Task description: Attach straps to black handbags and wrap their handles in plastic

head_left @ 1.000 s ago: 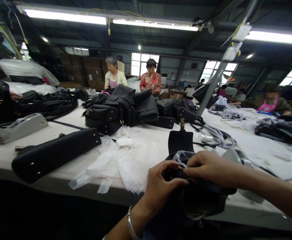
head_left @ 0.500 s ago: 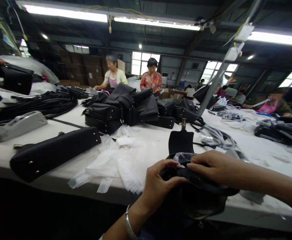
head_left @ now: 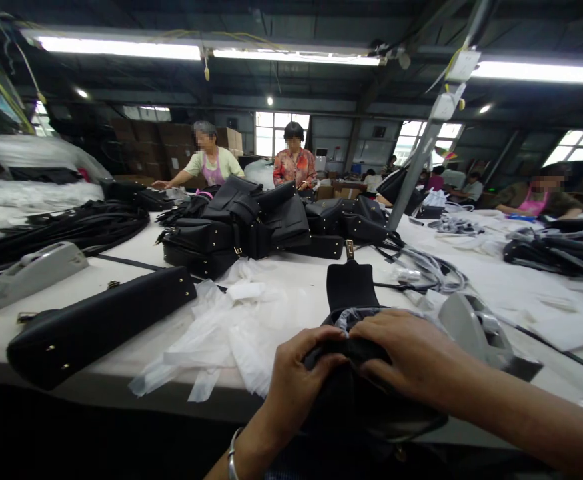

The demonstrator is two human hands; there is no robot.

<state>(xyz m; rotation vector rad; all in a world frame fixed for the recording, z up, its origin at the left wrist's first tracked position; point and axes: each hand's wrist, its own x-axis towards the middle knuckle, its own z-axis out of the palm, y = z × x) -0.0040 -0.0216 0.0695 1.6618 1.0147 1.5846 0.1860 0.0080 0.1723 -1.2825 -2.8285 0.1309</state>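
At the table's near edge a black handbag [head_left: 351, 287] lies with its buckled flap stretched away from me and its mouth towards my hands. My left hand [head_left: 296, 367] pinches the bag's rim from the left, thumb below and fingers above. From the right, my right hand [head_left: 401, 353] grips the same rim, its fingers curled over the edge. Crumpled clear plastic [head_left: 348, 319] shows inside the mouth, close to both sets of fingertips. The lower part of the bag is dark and partly hidden by my right hand and forearm.
Another black handbag [head_left: 106, 320] lies at left, beside thin white wrapping sheets [head_left: 221, 340]. Grey tape dispensers [head_left: 476, 330] [head_left: 36, 270] stand on both sides. Beyond is a heap of black bags [head_left: 236, 220] and a metal post [head_left: 416, 170]. Several people work across the table.
My right hand has drawn left along the rim, closer to my left hand, with its fingers curling more. The view has shifted, uncovering the right tape dispenser. A co-worker's bag at far left is gone from view.
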